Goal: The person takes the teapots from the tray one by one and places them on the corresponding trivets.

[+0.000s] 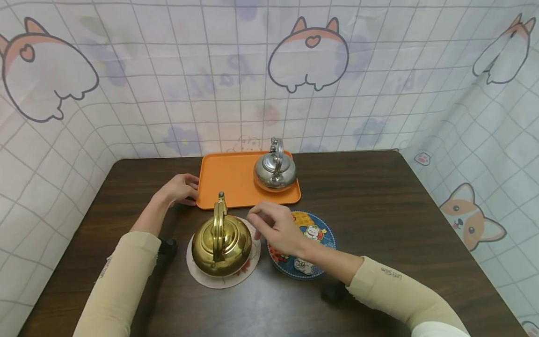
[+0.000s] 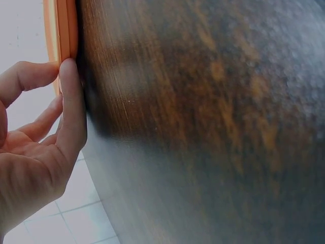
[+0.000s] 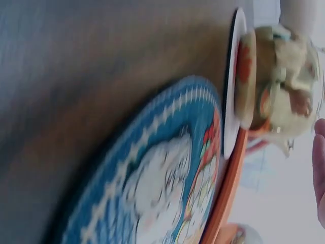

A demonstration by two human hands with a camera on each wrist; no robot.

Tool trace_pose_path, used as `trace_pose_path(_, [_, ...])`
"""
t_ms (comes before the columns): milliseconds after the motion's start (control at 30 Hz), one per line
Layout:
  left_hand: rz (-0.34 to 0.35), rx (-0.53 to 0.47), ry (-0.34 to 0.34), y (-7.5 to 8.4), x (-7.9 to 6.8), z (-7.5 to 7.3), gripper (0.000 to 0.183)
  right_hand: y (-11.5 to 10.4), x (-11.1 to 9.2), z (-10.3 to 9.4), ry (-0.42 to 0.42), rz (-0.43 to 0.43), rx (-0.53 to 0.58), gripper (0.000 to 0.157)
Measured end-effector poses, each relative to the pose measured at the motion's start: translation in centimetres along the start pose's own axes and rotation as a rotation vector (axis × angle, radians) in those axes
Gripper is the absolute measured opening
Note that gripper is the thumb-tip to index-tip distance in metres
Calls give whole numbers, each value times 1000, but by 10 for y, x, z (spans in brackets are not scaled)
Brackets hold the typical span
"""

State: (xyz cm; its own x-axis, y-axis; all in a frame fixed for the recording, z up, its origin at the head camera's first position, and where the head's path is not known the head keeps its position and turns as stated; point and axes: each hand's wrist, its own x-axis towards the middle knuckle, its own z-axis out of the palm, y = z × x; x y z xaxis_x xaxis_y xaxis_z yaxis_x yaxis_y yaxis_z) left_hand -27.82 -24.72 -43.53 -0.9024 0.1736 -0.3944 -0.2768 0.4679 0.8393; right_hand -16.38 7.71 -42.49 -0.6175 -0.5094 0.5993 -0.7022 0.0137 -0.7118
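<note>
My left hand is at the left edge of an orange rectangular tray. In the left wrist view, its thumb and index finger pinch the tray's rim. A silver kettle stands on the tray's right part. Closer to me, a gold kettle with an upright handle sits on a pale round mat. To its right, my right hand hovers over the left part of a blue round mat with cartoon figures. Its fingers are loosely bent and hold nothing.
The dark wooden table extends to the right of the mats. A white, grid-patterned cloth with cartoon dogs hangs behind the table and along both sides. The tray lies near the table's back edge.
</note>
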Motion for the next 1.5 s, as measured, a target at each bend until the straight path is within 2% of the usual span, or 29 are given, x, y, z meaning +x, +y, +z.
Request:
trace_pose_path(67, [1,-4,0,0,0,0,64,1,3,-5,41,21,-3,15])
trace_pose_path(167, [3,-7,-3,-1,0,0,64,-8,9,-14,95,54,-13,13])
trace_pose_path(300, [0,-6,-4,-1,0,-1,64,3,12,-26,141,96,-39,9])
trace_pose_path(400, [0,-3,-4,-1,1,-1,63,20,12,-33,179,119,-61,9])
trace_pose_path(600, [7,1,-5,-1,2,-1,63,2,24,-48,255,147,-121,15])
trace_pose_path(733, [4,-1,-6,-1,2,-1,64,1,28,-55,286,183,-149,19])
trace_pose_path(867, [-2,-4,-5,0,1,-1,64,11,31,-61,298,231,-133,29])
trace_pose_path(1133, [2,-7,-8,0,1,-1,63,59,33,-70,302,307,-158,45])
trace_pose_path(1333, [1,-5,-8,1,0,-1,64,69,37,-72,287,418,-102,46])
trace_pose_path(1500, [0,-10,-11,2,-2,-1,65,72,41,-70,264,454,-81,47])
